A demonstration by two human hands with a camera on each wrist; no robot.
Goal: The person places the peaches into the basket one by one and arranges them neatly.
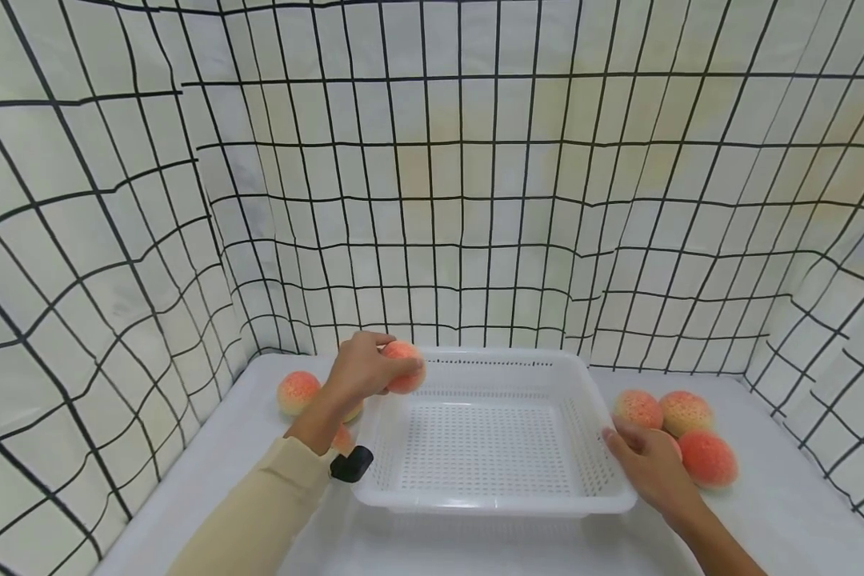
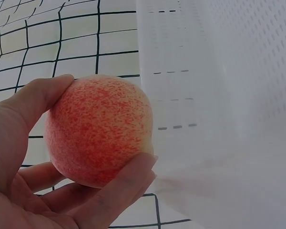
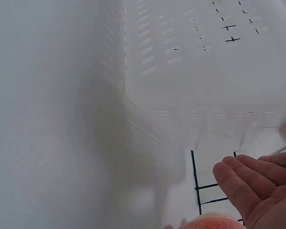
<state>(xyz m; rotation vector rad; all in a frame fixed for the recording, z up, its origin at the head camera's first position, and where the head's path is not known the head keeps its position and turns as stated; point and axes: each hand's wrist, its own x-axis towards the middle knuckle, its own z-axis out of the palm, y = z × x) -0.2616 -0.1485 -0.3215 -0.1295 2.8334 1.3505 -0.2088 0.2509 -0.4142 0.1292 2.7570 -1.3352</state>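
Observation:
My left hand (image 1: 363, 368) grips a red-and-yellow peach (image 1: 403, 368) by the left rim of a white perforated plastic basket (image 1: 490, 504). The left wrist view shows the thumb on one side of this peach (image 2: 100, 131) and the fingers curled round the other. At the basket's right side is my right hand (image 1: 651, 468), its fingers extended and holding nothing in the right wrist view. Just beyond that hand lie several peaches, among them a red one (image 1: 707, 458). The inside floor of the basket shows only its holes.
Left of the basket, more peaches (image 1: 298, 392) lie on the white table (image 1: 238, 448), partly hidden by my left arm. A black wire grid (image 1: 461, 200) surrounds the table at the back and sides. My left wrist carries a black device (image 1: 351, 464).

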